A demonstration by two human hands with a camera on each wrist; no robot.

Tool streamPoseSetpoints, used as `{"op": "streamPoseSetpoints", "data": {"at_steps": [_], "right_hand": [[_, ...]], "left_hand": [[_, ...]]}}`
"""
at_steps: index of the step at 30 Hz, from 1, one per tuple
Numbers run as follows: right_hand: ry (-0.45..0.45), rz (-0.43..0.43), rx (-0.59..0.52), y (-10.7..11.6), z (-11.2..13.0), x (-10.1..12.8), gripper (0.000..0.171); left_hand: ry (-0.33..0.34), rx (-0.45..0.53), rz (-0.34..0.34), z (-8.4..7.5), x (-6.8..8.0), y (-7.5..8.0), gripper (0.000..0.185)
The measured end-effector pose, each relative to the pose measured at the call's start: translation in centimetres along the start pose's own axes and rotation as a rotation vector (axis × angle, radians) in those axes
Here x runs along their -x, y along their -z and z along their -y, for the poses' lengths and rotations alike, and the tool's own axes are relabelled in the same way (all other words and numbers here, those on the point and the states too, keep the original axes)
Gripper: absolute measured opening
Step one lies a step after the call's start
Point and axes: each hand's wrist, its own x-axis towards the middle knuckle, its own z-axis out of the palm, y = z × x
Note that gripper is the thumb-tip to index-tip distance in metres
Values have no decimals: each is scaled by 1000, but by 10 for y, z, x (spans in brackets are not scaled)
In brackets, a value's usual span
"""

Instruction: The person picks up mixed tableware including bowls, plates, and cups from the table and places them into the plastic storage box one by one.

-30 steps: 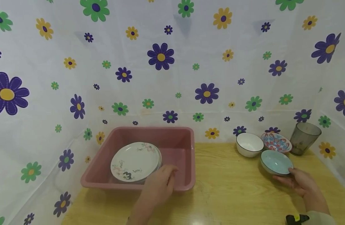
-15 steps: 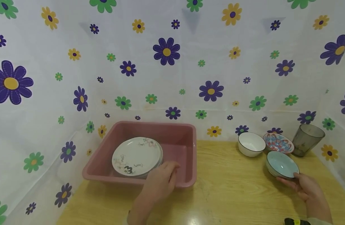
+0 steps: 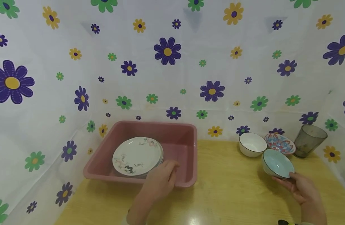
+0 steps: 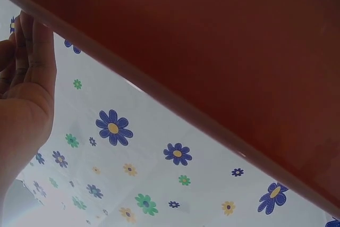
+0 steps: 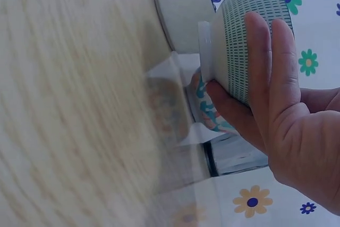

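Observation:
My right hand [image 3: 305, 189] holds a small bowl [image 3: 278, 163], thumb at the rim and fingers beneath. Its inside is pale blue, and green dashes cover its outside in the right wrist view. The bowl is tilted, and its foot ring faces the table at a distance. My left hand [image 3: 160, 181] is at the front rim of a pink plastic basin [image 3: 192, 162], with loosely bent fingers and nothing seen in its grasp. Stacked plates [image 3: 137, 156] with a floral pattern lie in the basin, partly behind that hand.
Behind the held bowl stand a white bowl [image 3: 252, 144] with a dark rim and a red-and-blue patterned bowl [image 3: 279, 143]. A smoky clear cup [image 3: 310, 141] is in the right back corner. Flower-printed sheeting [image 3: 189, 75] walls the wooden table [image 3: 220, 187] at the back and sides.
The held bowl has shifted slightly right, then back left, and is tilted more now. My left hand has stayed at the basin's rim. The head view has moved slightly.

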Motion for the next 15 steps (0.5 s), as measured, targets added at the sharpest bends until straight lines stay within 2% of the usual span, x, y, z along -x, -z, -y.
{"op": "streamPoseSetpoints", "data": {"at_steps": [3,7,11,15], "right_hand": [[7,-23,74,-4,0,2,63],[19,-35,122,-10,3,5,62],[74,0,147,-21,6,8,62],[124,-12,190,-35,5,9,62]], "left_hand": [[23,-3,15,-1,4,0,13],[16,-5,3,-1,5,-2,13],[-7,-15,-29,-1,2,-3,14],[-13,-4,-27,-2,1,-3,13]]}}
